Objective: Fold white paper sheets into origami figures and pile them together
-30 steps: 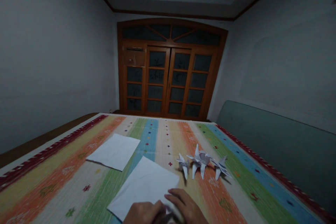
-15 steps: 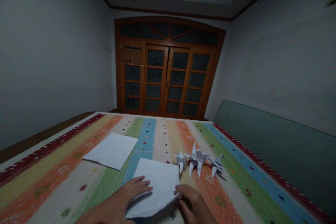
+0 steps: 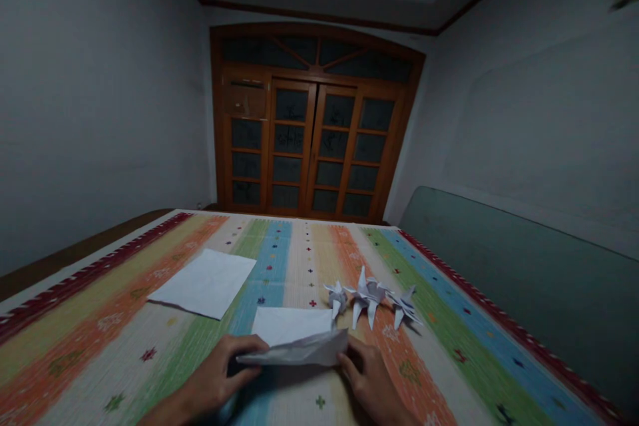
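A white sheet of paper (image 3: 294, 336) lies on the striped cloth (image 3: 100, 339) in front of me, its near edge lifted and folded up toward the far edge. My left hand (image 3: 219, 376) pinches the raised edge at its left end. My right hand (image 3: 369, 379) pinches it at the right end. Just beyond the sheet stand three small folded white paper figures (image 3: 369, 299) in a row.
A second flat white sheet (image 3: 204, 283) lies to the left, further back. A dark green panel (image 3: 499, 279) borders the cloth's right edge. Wooden glazed doors (image 3: 309, 146) close the far wall. A brown edge (image 3: 74, 253) shows at the left.
My hands slid apart to the two ends of the near edge and lifted it off the cloth, folding it up and away. The view shifted slightly.
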`<state>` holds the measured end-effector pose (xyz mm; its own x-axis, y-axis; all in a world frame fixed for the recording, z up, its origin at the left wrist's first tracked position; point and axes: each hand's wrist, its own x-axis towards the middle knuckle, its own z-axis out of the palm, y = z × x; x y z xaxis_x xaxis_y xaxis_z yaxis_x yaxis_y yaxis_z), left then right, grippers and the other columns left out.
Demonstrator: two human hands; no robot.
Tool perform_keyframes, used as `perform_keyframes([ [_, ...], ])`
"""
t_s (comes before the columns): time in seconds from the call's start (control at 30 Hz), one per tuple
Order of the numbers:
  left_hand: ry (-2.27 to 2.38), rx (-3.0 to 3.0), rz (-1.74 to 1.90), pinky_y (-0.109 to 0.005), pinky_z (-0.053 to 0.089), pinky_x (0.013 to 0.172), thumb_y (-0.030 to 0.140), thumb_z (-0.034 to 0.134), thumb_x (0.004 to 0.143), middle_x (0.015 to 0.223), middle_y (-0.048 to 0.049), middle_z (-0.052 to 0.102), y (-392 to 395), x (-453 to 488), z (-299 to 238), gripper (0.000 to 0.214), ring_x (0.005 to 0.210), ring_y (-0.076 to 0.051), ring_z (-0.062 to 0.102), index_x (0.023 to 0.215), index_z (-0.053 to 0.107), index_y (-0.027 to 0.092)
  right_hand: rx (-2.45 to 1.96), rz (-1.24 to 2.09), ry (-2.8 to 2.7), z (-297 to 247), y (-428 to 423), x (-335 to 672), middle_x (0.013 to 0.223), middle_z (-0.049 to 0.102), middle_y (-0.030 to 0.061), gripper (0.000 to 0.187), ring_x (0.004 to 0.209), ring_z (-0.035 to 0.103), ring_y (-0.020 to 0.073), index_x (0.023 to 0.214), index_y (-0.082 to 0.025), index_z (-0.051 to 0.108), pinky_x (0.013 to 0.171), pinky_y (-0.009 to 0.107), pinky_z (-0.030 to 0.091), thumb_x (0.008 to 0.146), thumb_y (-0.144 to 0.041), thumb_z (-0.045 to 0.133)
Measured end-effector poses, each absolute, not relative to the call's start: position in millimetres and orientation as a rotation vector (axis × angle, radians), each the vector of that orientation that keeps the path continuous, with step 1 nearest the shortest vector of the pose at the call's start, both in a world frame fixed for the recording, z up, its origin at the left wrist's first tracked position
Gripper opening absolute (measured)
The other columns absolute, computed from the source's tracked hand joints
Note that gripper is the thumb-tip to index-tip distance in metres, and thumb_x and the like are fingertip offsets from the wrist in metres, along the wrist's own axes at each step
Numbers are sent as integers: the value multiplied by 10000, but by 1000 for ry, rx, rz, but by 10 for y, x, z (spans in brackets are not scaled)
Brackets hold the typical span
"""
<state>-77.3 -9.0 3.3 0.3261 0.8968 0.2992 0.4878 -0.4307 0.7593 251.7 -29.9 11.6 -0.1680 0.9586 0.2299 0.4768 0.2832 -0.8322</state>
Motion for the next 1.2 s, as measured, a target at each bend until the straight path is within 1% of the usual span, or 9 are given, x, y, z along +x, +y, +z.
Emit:
perform_keyframes([
  [0.13, 1231, 1810, 1009, -402, 571, 922, 460, 719, 812, 953, -81, 800, -21, -618, 98, 303, 960, -329, 714, 964, 798, 210, -1339, 743, -1649, 14, -236, 2516, 747, 713, 57, 263, 720, 659, 243, 830, -176, 671, 667, 298, 483, 879, -419, 585],
  [0.33, 1145, 1550, 1086, -394, 590, 875, 385, 706, 788, 1003, -104, 801, 38, -442, 66, 742, 916, -307, 754, 1444, 461, 142, -1272, 792, -1534, -58, -189, 2477, 658, 633, -27, 503, 616, 612, 207, 1326, -172, 542, 620, 283, 468, 879, -397, 591],
  [0.43, 1157, 1693, 1035, -391, 585, 885, 285, 604, 848, 1020, -87, 795, 13, -443, 35, 777, 877, -267, 761, 1535, 263, 161, -1345, 674, -1602, -24, -212, 2470, 677, 620, -22, 517, 599, 604, 202, 1374, -171, 524, 603, 282, 469, 888, -344, 559],
  [0.6, 1371, 2103, 1042, -485, 567, 957, 139, 525, 851, 1190, -118, 717, -33, -442, -56, 859, 1017, -290, 731, 1594, 101, 217, -1408, 428, -1909, 51, -275, 2465, 931, 720, 98, 273, 887, 696, 254, 1061, -179, 698, 810, 333, 539, 904, -165, 475],
  [0.7, 1556, 2319, 1058, -575, 515, 1036, 126, 531, 862, 1404, -176, 568, -61, -400, -91, 676, 1229, -362, 624, 1515, 380, 219, -1452, 291, -2018, 59, -294, 2439, 956, 702, 102, 302, 897, 690, 242, 942, -192, 719, 819, 323, 546, 908, -83, 439],
  [0.83, 1412, 2672, 865, -663, 398, 1131, 206, 552, 952, 1578, -101, 444, -125, -306, -17, 413, 1442, -424, 392, 1348, 621, 300, -1469, 30, -2029, 46, -309, 2384, 1183, 655, 159, 292, 1093, 644, 303, 984, -198, 726, 930, 429, 550, 909, -79, 470],
  [0.97, 1090, 2789, 570, -656, 352, 1172, 321, 565, 1006, 1674, -45, 304, -199, -215, 56, 586, 1523, -407, 246, 1559, 375, 349, -1366, 17, -2166, 46, -357, 2317, 1461, 553, 173, 367, 1371, 493, 353, 1239, -199, 677, 1119, 549, 451, 910, -127, 533],
  [1.1, 929, 2755, 452, -612, 325, 1200, 463, 516, 1040, 1683, -40, 253, -233, -189, 97, 716, 1517, -383, 283, 1627, 118, 365, -1283, 349, -2468, 63, -408, 2269, 1602, 417, 163, 612, 1471, 404, 325, 1512, -156, 473, 1208, 485, 380, 921, -239, 612],
  [1.2, 892, 2736, 413, -600, 292, 1219, 470, 492, 1053, 1685, -26, 231, -220, -218, 155, 718, 1523, -361, 278, 1621, 61, 386, -1293, 512, -2531, 69, -402, 2281, 1656, 274, 134, 674, 1531, 283, 303, 1584, -140, 338, 1250, 468, 295, 981, -341, 566],
])
